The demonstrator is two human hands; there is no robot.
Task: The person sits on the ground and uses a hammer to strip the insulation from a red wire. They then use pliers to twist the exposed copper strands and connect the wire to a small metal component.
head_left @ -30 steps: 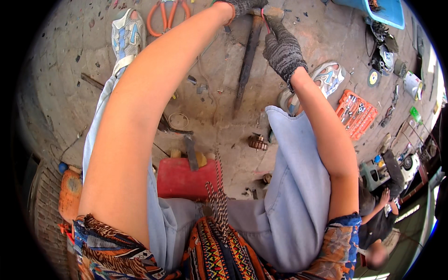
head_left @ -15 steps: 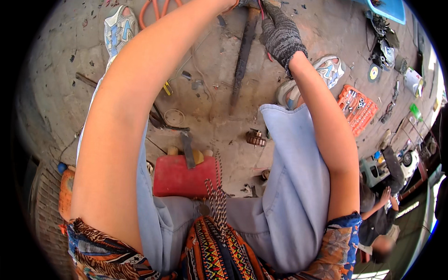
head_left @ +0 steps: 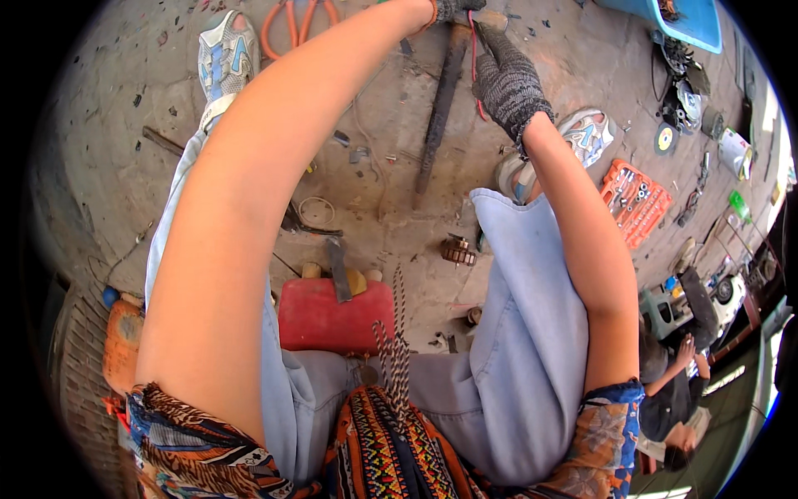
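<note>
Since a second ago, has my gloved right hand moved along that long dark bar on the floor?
Yes. The right hand has slid up the long dark bar, toward its far end near the left hand, and sits farther from the sneaker beside it.

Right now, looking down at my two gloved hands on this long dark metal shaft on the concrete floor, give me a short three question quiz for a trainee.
1. True or false: the right hand in its grey knitted glove rests on the long dark metal shaft.
2. Multiple choice: what lies on the red rectangular plastic container between the knees? A) a hammer B) a paintbrush C) a saw
3. Fill in: the open orange plastic socket set case lies on the concrete floor to the person's ____.

Key: 1 true; 2 A; 3 right. The left hand is cut off by the top edge, so its grip cannot be judged.
</note>
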